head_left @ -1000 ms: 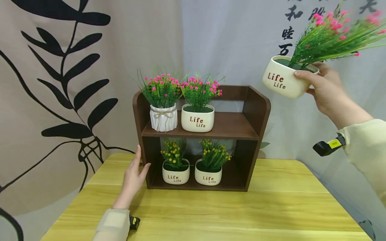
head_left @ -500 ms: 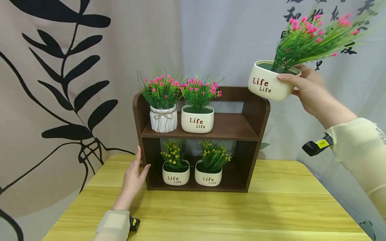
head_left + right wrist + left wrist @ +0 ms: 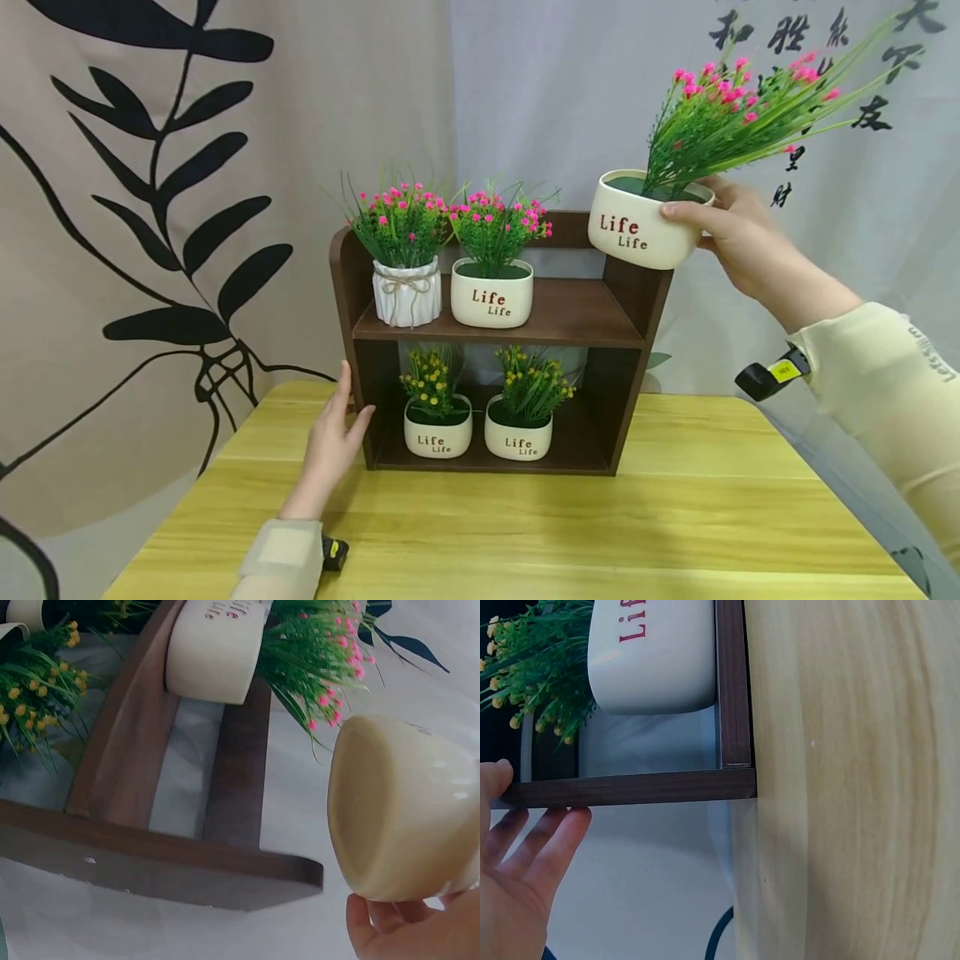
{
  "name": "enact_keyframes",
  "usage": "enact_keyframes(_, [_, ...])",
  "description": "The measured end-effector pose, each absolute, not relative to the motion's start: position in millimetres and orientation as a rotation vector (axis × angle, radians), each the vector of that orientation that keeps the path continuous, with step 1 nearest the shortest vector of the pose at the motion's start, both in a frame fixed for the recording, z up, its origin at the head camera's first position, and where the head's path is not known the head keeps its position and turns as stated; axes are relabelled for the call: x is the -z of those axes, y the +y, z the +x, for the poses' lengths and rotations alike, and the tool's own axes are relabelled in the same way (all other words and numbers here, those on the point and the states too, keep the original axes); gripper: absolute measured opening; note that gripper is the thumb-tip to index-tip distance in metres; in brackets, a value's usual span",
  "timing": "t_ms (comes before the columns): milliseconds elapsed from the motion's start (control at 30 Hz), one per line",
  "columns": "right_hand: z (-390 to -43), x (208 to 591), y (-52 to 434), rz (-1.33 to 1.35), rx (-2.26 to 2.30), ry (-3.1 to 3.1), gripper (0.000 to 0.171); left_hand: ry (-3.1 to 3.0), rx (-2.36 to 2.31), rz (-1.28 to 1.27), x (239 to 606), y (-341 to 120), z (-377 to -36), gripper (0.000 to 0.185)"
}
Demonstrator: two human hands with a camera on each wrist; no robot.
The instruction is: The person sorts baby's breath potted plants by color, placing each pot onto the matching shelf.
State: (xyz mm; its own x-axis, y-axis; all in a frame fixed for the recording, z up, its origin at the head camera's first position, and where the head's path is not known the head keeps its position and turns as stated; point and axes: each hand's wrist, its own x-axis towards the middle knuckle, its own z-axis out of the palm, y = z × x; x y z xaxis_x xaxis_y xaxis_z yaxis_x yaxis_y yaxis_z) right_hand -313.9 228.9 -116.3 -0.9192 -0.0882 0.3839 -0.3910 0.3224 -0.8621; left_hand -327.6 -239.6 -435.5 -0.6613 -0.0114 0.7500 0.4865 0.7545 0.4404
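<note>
In the head view my right hand [image 3: 746, 242] grips the rim and side of a cream "Life" pot [image 3: 630, 233] of pink artificial flowers, held tilted in front of the upper right end of a brown wooden shelf [image 3: 577, 312]. The right wrist view shows the pot's underside [image 3: 364, 806], apart from the shelf. My left hand [image 3: 330, 442] holds the shelf's left side panel [image 3: 630, 789], thumb on one face and fingers on the other. On the top tier stand a white pot with a twine bow [image 3: 407, 296] and another cream pot [image 3: 491, 300], both with pink flowers.
Two cream pots with yellow flowers, a left one [image 3: 438, 437] and a right one [image 3: 517, 437], stand on the lower tier. The shelf rests on a light wooden table [image 3: 487, 533]. Behind hangs a curtain [image 3: 525, 100] with black leaf patterns and writing.
My right hand has carried the pink-flowered pot leftward and slightly down, from right of the shelf to its upper right end. The left hand and the other pots have stayed put.
</note>
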Motion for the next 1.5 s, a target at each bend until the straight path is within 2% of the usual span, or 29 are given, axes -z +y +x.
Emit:
enact_keyframes(700, [-306.3, 148.8, 197.0, 0.498, -1.558, -2.432, 0.075, -2.156, 0.819, -0.383, 433.5, -240.6, -329.1, 0.088])
enact_keyframes(1500, [-318.2, 199.6, 187.0, 0.384, -1.548, -2.587, 0.083, -2.166, 0.823, -0.367, 433.7, -239.3, -328.9, 0.086])
